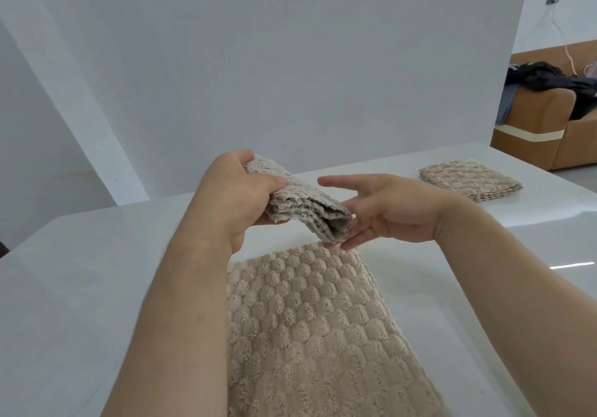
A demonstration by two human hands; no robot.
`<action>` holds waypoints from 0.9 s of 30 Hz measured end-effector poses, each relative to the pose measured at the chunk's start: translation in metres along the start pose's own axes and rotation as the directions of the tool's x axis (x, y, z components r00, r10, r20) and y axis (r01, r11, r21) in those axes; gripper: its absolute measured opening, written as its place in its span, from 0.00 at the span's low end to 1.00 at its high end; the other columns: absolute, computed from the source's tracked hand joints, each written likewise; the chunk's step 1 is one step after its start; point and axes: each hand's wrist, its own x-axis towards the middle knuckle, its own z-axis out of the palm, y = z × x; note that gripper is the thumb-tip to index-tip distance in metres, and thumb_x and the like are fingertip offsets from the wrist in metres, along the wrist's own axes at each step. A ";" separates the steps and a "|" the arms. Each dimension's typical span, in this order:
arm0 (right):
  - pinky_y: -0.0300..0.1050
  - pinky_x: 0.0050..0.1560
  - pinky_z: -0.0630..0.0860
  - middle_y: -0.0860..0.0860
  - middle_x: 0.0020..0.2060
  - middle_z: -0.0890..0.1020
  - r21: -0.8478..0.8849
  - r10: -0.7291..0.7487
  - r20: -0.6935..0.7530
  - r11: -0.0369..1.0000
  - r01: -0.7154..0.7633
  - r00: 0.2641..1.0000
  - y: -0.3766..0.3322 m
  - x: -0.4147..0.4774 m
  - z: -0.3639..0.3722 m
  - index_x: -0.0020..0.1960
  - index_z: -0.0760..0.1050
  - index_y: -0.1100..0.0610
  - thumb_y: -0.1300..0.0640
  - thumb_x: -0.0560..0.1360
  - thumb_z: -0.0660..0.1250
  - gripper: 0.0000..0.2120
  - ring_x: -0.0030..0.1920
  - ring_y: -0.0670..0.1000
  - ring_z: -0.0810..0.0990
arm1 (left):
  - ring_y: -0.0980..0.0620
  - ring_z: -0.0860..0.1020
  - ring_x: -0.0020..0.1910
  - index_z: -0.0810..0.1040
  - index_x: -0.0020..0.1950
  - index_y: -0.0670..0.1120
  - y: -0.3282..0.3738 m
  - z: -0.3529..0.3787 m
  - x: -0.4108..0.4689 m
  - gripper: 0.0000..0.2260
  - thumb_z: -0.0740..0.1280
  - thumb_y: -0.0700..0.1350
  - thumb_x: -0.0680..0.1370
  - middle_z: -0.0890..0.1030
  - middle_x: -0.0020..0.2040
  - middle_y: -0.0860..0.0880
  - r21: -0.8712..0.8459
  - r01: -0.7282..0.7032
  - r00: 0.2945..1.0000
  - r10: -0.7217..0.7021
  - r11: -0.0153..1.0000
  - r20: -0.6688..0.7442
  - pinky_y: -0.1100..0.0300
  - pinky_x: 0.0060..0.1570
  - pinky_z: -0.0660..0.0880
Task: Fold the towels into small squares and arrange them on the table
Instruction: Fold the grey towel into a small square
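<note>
From my head camera, looking down: my left hand (235,197) is clamped on a folded towel (307,210), thumb on top and fingers curled underneath, and holds it in the air above the table (97,271). The towel is a thick, layered bundle, grey-beige, tilted so that its right end hangs lower.

My right hand (394,213) is loose, its fingers straight and spread. The lower fingertips touch the right end of that bundle, while the forefinger points left above it without gripping anything.

Below both hands, near me, a second beige towel (307,319) with a bubbly weave lies flat on the white table. It runs from under the held bundle toward the near edge of the view, and my left forearm covers part of its left side.

Far to the right on the table, well apart from my hands, sits a small folded square of towel (470,179).

Behind the table stands a plain white wall. Past its right edge I see a brown sofa (549,119) with dark clothes (549,77) heaped on it.
</note>
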 end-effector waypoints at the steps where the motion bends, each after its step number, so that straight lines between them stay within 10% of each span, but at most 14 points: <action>1: 0.62 0.58 0.80 0.61 0.58 0.84 0.119 0.010 -0.073 0.993 -0.001 0.997 0.001 0.005 0.000 0.77 0.63 0.51 0.70 0.78 0.61 0.31 0.54 0.64 0.84 | 0.49 0.82 0.37 0.64 0.79 0.44 0.000 0.001 0.000 0.31 0.71 0.33 0.78 0.73 0.65 0.45 0.007 -0.011 1.000 0.011 1.000 0.010 0.61 0.25 0.78; 5: 0.64 0.54 0.81 0.63 0.61 0.81 0.413 0.177 -0.209 0.907 -0.077 0.962 0.008 0.023 0.005 0.72 0.68 0.58 0.54 0.85 0.59 0.17 0.55 0.67 0.84 | 0.50 0.83 0.41 0.66 0.78 0.46 -0.003 0.006 -0.001 0.31 0.72 0.35 0.77 0.75 0.64 0.46 0.052 -0.059 0.997 0.055 0.997 0.058 0.61 0.28 0.79; 10: 0.49 0.35 0.82 0.59 0.46 0.86 0.300 0.168 -0.328 0.952 -0.067 0.930 0.010 0.030 0.021 0.65 0.75 0.64 0.47 0.85 0.60 0.21 0.39 0.57 0.86 | 0.52 0.83 0.41 0.66 0.79 0.47 -0.007 0.014 0.000 0.31 0.72 0.36 0.78 0.76 0.64 0.45 0.100 -0.076 0.993 0.066 0.992 0.093 0.60 0.30 0.80; 19: 0.57 0.51 0.84 0.54 0.53 0.84 -0.245 -0.163 -0.590 0.969 0.017 0.791 0.017 0.023 0.000 0.73 0.67 0.38 0.48 0.83 0.62 0.19 0.48 0.60 0.85 | 0.51 0.81 0.38 0.68 0.77 0.48 -0.024 0.027 0.004 0.30 0.71 0.34 0.78 0.77 0.59 0.46 0.189 0.000 0.990 -0.027 0.982 0.140 0.61 0.28 0.78; 27: 0.42 0.61 0.78 0.48 0.62 0.81 -0.319 -0.239 -0.556 0.946 0.061 0.797 0.028 0.028 0.006 0.69 0.78 0.47 0.55 0.85 0.59 0.16 0.59 0.52 0.81 | 0.50 0.80 0.39 0.77 0.70 0.49 -0.036 0.020 0.016 0.22 0.69 0.32 0.78 0.79 0.50 0.47 0.175 0.070 0.983 -0.098 0.982 0.156 0.61 0.28 0.79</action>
